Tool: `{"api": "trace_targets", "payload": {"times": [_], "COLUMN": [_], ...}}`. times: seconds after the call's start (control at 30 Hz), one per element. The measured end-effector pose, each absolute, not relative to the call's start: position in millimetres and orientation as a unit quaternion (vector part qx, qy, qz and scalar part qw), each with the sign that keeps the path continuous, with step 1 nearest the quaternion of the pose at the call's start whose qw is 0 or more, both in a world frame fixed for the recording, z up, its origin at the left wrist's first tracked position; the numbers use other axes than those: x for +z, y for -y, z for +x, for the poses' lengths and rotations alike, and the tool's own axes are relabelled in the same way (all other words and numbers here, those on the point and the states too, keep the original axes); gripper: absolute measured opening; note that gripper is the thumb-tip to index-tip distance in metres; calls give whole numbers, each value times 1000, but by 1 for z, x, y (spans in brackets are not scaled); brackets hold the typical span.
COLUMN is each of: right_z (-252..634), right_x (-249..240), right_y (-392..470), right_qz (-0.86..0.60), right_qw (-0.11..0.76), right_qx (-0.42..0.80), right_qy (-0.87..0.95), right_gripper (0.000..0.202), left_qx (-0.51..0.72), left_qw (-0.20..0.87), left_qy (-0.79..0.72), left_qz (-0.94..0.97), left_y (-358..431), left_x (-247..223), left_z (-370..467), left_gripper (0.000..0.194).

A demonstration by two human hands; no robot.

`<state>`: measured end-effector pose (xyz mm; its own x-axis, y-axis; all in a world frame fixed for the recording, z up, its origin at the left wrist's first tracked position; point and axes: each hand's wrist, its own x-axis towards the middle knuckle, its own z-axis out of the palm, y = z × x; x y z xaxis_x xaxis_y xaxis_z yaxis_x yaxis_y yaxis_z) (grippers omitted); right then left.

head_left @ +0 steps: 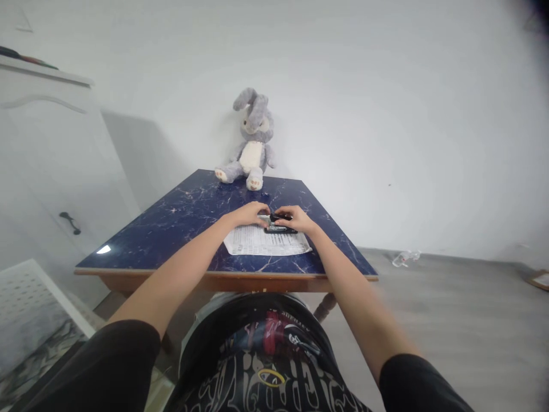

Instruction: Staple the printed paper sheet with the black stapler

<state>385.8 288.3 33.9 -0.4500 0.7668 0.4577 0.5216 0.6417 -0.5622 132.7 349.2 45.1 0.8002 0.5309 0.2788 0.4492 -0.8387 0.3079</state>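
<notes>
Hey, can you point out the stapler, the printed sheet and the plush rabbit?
Stapler (283,230): head view, on its black base.
Printed sheet (266,245): head view, on its printed face, near edge.
Plush rabbit (251,156): head view, on its pale belly.

A plush rabbit (252,153) and white wardrobe (47,154) suggest a home.

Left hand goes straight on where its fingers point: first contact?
Most likely the black stapler, just beyond the left hand's fingertips, with the right hand on its other side. Depth is unclear at this size; the fingertips may already touch it.
</notes>
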Motion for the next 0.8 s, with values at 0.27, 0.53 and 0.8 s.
{"api": "trace_targets", "payload": {"times": [0.27, 0.53, 0.8], "right_z": [424, 449, 439], "right_x": [32, 34, 32], "right_y": [-310, -304, -302], "right_qz": [-513, -678, -654], "right_qw": [546, 447, 342], "right_qx": [63, -16, 1], "right_qy": [660, 583, 675], "right_gripper": [45, 44, 36], "left_qx": [126, 168, 215], "left_qw": [37, 77, 98], "left_qy": [-402, -412, -439], "left_qz": [906, 892, 867], "left_y": [-356, -366, -370], "left_x": [27, 30, 29], "left_z": [132, 119, 116], "left_gripper": [29, 15, 22]}}
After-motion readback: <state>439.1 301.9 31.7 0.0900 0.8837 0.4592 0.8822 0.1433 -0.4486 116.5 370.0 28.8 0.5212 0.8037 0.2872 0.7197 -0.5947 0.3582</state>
